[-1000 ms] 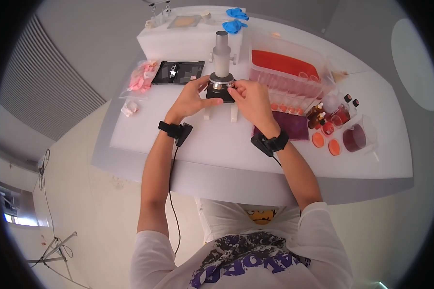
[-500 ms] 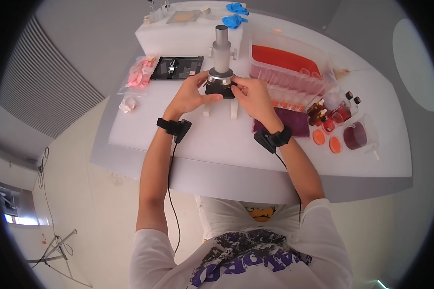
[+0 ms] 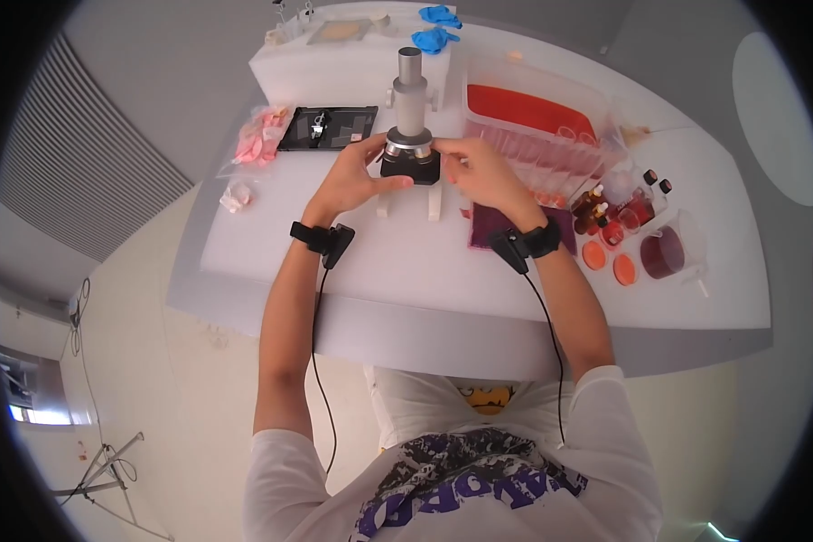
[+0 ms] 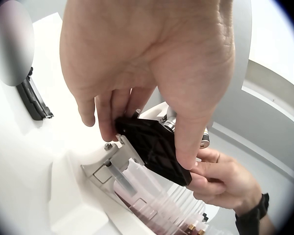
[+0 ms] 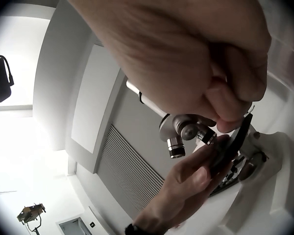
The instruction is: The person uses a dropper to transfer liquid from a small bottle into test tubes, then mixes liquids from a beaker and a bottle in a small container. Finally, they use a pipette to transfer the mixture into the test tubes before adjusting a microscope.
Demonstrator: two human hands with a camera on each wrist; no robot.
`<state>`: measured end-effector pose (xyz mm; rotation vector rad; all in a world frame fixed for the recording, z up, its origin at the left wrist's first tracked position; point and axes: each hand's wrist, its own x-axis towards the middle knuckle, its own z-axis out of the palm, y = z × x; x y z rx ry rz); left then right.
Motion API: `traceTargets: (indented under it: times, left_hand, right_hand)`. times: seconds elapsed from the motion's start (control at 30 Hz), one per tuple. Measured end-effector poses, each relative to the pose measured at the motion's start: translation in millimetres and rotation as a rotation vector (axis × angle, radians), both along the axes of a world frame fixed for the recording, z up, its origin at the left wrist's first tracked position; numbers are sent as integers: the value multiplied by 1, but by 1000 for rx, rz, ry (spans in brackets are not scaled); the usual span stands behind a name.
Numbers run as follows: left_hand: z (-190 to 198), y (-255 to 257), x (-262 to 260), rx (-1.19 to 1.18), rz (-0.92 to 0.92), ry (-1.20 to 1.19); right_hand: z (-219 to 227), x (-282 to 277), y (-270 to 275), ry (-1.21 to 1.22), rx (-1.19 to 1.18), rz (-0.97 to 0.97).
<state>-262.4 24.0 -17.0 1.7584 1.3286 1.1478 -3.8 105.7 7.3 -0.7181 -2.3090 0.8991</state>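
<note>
A grey and white microscope (image 3: 410, 108) stands upright on the white table, with its black stage (image 3: 410, 170) below several silver objective lenses (image 5: 176, 147). My left hand (image 3: 345, 185) holds the stage at its left side, thumb along the near edge and fingers reaching behind; the left wrist view shows the underside of the stage (image 4: 152, 147) between them. At the right side of the stage and nosepiece is my right hand (image 3: 492, 179), index finger reaching in and the other fingers curled. I cannot tell whether those fingertips pinch something small there.
To the left lie a black slide tray (image 3: 361, 117) and a bag of pink pieces (image 3: 260, 140). Right of the microscope stand a tub with red content (image 3: 528, 113), test tubes (image 3: 524, 158), dropper bottles (image 3: 590, 217) and a beaker (image 3: 662, 251). A purple tray (image 3: 540, 237) lies nearby.
My right hand has drawn slightly to the right, its index finger now straighter beside the nosepiece. My left hand keeps its hold on the stage.
</note>
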Motion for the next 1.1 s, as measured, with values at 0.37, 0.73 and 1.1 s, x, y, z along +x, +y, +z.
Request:
traceTargets:
  times: [0.37, 0.73, 1.1]
  left_hand:
    - [1, -2, 2, 8, -3, -39]
    - [2, -2, 2, 3, -14, -54]
    - [-2, 0, 0, 0, -34, -79]
  right_hand:
    - [40, -30, 15, 303, -39, -310]
    - [29, -34, 30, 377, 54, -309]
    - [35, -30, 19, 378, 76, -259]
